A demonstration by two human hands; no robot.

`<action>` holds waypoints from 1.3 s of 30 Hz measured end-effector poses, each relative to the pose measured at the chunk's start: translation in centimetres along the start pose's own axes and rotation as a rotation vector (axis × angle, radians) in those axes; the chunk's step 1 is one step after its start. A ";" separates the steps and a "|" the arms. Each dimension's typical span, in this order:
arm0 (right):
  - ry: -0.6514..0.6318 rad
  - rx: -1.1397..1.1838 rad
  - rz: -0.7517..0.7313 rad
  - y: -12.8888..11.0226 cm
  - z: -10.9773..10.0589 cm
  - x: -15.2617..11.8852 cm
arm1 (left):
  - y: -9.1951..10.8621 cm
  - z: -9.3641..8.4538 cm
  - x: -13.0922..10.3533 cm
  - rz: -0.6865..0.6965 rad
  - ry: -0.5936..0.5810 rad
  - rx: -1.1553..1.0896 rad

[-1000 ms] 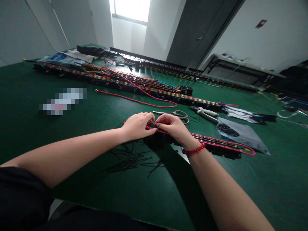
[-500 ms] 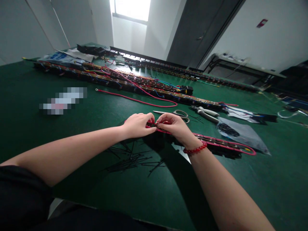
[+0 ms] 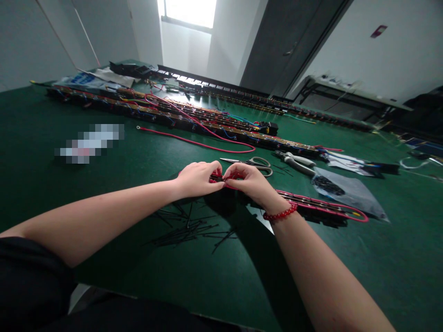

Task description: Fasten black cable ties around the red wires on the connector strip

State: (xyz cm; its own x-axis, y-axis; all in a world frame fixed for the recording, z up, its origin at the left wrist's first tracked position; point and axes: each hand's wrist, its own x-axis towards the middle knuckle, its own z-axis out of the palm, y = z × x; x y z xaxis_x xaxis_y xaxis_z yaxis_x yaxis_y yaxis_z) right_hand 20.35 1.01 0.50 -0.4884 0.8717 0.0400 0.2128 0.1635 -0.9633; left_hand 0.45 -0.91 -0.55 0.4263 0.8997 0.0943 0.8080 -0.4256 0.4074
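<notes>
A dark strip assembly with a red cable along it (image 3: 311, 206) lies across the green table (image 3: 131, 272), partly covered by both hands. My left hand (image 3: 200, 179) is closed over its left part, fingers curled round the strip and red cable. Close beside it, my right hand (image 3: 244, 179) has thumb and forefinger pinched at the strip; whatever is between those fingertips is too small to make out. Loose black ties (image 3: 190, 233) are scattered on the table just below the hands.
Scissors (image 3: 258, 162) and grey-handled pliers (image 3: 297, 161) lie beyond my hands. To the right is a clear plastic bag (image 3: 353, 193) with black pieces inside. Long wired strips (image 3: 194, 121) and a loose red cable (image 3: 194, 144) stretch across the table farther back.
My hands stay at the same place on the strip. The fingertips of my right hand have shifted very slightly, nearer to my left hand.
</notes>
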 end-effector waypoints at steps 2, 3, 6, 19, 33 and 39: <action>0.005 0.010 0.002 0.0 0.0 0.0 | 0.1 0.0 0.0 -0.003 -0.001 0.001; 0.011 0.017 0.002 0.1 0.0 0.0 | 0.1 -0.1 0.0 -0.004 -0.002 0.001; 0.031 0.032 0.004 0.2 0.0 0.0 | 0.1 -0.1 0.0 -0.009 -0.004 -0.001; 0.043 0.033 0.000 0.1 -0.2 0.0 | 0.0 0.0 0.2 -0.023 -0.032 -0.019; 0.046 0.005 -0.020 0.1 -0.1 -0.1 | -0.1 0.0 0.2 -0.036 -0.038 -0.027; 0.048 -0.049 -0.046 0.2 0.0 -0.1 | 0.0 -0.1 0.2 -0.034 -0.036 -0.023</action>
State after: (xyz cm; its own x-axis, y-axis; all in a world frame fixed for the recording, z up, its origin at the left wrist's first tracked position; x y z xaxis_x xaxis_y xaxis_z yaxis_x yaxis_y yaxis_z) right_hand 20.43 0.93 0.34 -0.4580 0.8835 0.0980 0.2326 0.2255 -0.9461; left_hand 0.45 -0.75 -0.48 0.4136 0.9092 0.0478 0.8126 -0.3923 0.4309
